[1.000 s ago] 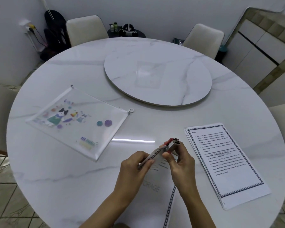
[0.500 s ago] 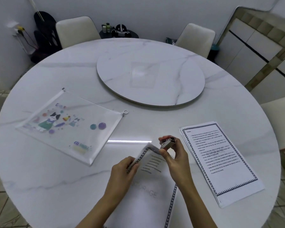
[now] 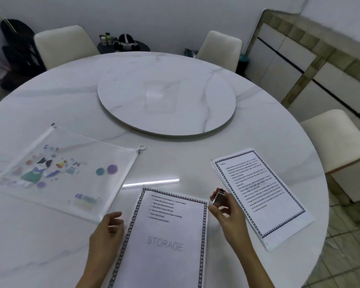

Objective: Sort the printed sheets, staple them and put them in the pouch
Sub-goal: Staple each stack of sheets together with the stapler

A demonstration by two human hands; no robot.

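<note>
Glossy round marble table [image 3: 258, 125], bordered sheets [image 3: 164, 246], metal stapler [image 3: 218, 197] in grip of right hand [image 3: 227, 215], left hand [image 3: 107, 231] slack-fingered

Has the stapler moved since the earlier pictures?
Yes. The stapler, gripped by the right hand, has moved right, off the top corner of the near sheets, toward the stack of sheets lying at the right.

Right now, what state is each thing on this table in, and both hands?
Pouch: flat on table, no sheets inside.
Near sheets: flat between the hands.
Right stack: flat, slightly fanned.
Stapler: held off the table.
Left hand: open, empty, beside Near sheets.
Right hand: grips Stapler.
</note>
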